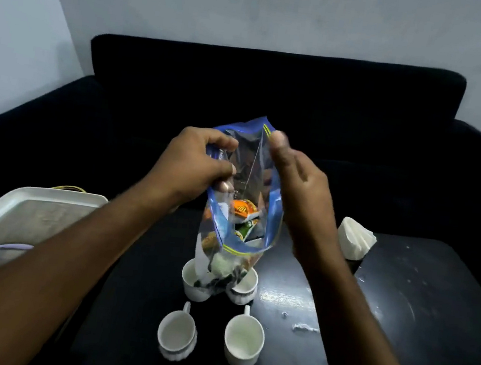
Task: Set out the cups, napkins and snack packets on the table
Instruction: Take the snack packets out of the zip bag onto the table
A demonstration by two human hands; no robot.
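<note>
A clear zip bag (244, 189) with a blue rim hangs above the black table (430, 317), its mouth pulled wide. My left hand (195, 166) grips the left rim and my right hand (297, 184) pinches the right rim. Snack packets (244, 213), orange and green, lie inside the bag. Several white cups stand on the table below: two far ones (191, 280) (244, 288) partly hidden by the bag, two near ones (178, 333) (243, 339). A folded stack of white napkins (355, 238) stands on the table to the right.
A white tray (12, 212) sits at the left, holding a pale purple item. A black sofa (276, 94) runs behind the table. White crumbs and wet smears mark the tabletop at the right (305, 327).
</note>
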